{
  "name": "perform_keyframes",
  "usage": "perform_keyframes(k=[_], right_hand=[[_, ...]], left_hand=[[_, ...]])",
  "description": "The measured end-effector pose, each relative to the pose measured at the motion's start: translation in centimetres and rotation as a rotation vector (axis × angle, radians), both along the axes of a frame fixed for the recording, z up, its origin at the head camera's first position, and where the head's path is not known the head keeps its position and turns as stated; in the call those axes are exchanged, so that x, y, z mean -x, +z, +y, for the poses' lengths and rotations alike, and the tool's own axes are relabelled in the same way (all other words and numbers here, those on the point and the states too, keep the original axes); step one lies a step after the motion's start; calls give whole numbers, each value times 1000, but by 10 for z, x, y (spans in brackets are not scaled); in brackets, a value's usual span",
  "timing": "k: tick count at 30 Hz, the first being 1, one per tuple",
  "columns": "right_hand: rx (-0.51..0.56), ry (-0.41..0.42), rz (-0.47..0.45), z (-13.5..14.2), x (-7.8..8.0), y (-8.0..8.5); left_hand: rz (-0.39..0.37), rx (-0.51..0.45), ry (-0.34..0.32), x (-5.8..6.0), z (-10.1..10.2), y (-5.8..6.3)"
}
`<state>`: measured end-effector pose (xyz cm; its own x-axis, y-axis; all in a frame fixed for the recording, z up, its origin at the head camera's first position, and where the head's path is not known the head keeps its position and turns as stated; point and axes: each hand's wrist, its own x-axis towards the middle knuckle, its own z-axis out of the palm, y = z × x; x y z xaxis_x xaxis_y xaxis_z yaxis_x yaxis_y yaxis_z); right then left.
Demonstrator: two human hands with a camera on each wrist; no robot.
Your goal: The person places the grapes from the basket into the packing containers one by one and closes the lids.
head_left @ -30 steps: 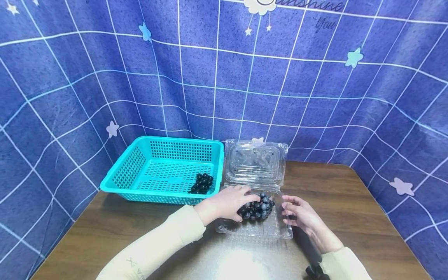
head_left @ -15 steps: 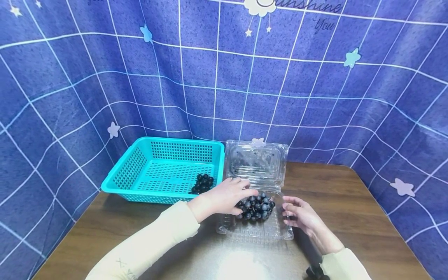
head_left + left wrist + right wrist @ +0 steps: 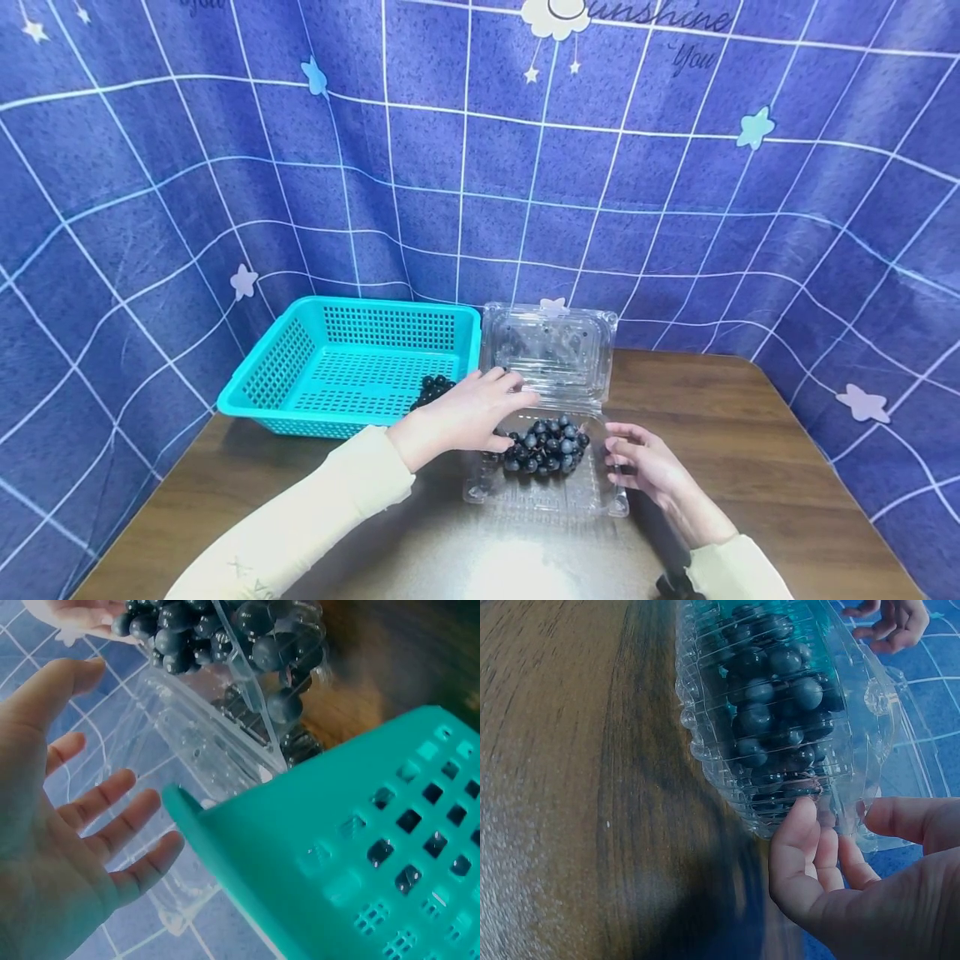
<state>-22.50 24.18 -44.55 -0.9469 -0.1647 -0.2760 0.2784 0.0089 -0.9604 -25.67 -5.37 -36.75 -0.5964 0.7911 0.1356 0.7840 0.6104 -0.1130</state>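
Note:
A bunch of dark grapes lies in the base of a clear plastic clamshell container, whose lid is tipped back. My left hand hovers over the container's left side with its fingers spread and nothing in them; the left wrist view shows its palm bare beside the basket rim. At the container's right side, my right hand holds the edge, thumb at the rim and fingers bent against the outer wall. A smaller bunch of grapes sits in the turquoise basket, partly hidden by the left hand.
The basket stands left of the container, close beside it, on the brown wooden table. A blue gridded curtain hangs behind and at both sides. A small black object is by the right sleeve.
My left hand has drawn away from the grapes, up and to the left, uncovering more of the bunch. The right hand has stayed at the container's side.

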Motion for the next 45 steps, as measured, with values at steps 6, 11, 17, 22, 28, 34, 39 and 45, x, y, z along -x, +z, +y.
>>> perform_keyframes(k=[6,11,17,22,28,34,39,45], right_hand=[[-2,1,2,0,0,0],[-1,2,3,0,-1,-1],[15,11,-7,0,-2,-1],[6,-2,-1,-1,-4,-1],[-16,-17,20,-3,-7,-1],[-12,-13,17,-3,-8,-2],[-5,-14,16,-3,-8,-2],[2,-15,12,-3,-7,-1]], left_hand=[[0,-35,44,1,-8,5],[0,-54,102,1,-15,9],[-9,-87,141,4,-25,13],[-15,-108,182,7,-32,13],[-11,-130,236,11,-41,15],[-5,-162,281,20,-51,10],[-38,-179,318,24,-57,7],[-82,-188,370,30,-63,0]])
